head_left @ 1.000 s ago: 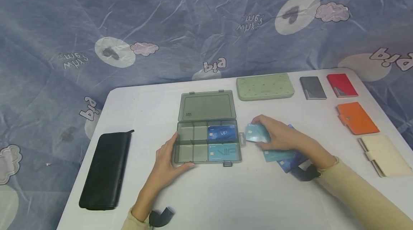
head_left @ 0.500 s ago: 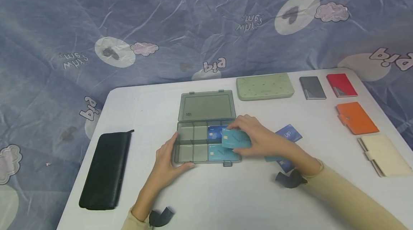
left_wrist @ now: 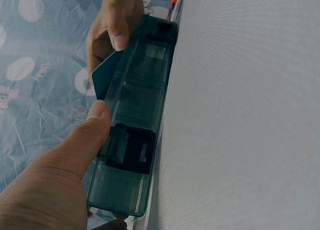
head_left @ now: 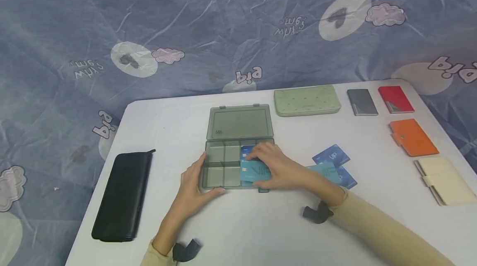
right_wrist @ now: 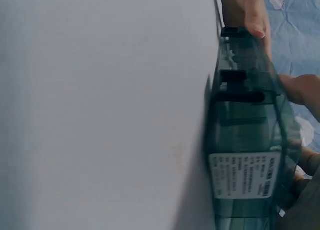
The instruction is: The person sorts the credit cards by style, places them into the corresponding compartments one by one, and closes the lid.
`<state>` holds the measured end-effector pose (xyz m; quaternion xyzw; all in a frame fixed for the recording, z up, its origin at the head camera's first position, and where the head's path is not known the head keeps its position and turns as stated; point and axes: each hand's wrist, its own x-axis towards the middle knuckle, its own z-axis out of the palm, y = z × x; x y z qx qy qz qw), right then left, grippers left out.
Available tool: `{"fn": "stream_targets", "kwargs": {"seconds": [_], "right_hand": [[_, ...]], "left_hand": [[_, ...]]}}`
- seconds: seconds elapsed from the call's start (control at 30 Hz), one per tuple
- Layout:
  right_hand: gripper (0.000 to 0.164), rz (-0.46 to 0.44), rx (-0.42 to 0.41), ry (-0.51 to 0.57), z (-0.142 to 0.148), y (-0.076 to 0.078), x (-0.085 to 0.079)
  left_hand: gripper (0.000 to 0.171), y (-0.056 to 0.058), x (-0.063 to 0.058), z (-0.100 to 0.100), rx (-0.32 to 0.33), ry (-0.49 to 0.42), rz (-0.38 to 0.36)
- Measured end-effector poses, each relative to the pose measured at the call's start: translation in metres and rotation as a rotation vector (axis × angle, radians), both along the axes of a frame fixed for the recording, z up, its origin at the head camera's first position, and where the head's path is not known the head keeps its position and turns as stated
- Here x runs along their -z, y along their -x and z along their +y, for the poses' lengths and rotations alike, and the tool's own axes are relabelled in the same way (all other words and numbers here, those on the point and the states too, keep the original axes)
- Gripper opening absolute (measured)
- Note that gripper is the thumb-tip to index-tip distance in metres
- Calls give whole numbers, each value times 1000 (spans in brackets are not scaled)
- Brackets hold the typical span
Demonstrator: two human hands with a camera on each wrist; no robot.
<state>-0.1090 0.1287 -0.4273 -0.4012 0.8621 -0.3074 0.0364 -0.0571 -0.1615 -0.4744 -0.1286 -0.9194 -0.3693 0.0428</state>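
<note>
Since half a second ago, the right hand's grip (head_left: 279,166) has brought its light-blue card (head_left: 255,170) farther left, over the front right compartment of a translucent green box (head_left: 213,177). Printed blue-grey cloth (head_left: 208,25) spreads behind a white bench (head_left: 238,224). On the bench the box lies open, its lid (head_left: 240,123) laid back; the left hand's grip (head_left: 191,187) holds its left front corner — thumb on the front edge, fingers along the left wall. Well to the left lies a long black case (head_left: 123,195), and just beside the lid's right a pale green case (head_left: 307,101). Toward the bench's right side lie a cream holder (head_left: 449,181), an orange holder (head_left: 415,136), a red holder (head_left: 396,98) and a grey holder (head_left: 362,101). Nearer the box, loose cards (head_left: 331,155) overlap. Pinched between right thumb and fingers — the held card looks tilted above the rim in the left wrist view.
</note>
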Motion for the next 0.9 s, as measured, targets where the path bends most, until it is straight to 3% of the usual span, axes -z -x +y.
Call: {"fn": "stream_targets", "kwargs": {"seconds": [0.23, 0.53, 0.9], "right_hand": [[56, 18, -5, 7, 2, 2, 7], [43, 80, -21, -27, 4, 0, 7], [45, 182, -12, -52, 26, -5, 4]], "left_hand": [[108, 0, 0, 0, 0, 0, 10], [108, 0, -1, 0, -4, -7, -11], [108, 1, 0, 1, -1, -1, 7]]}}
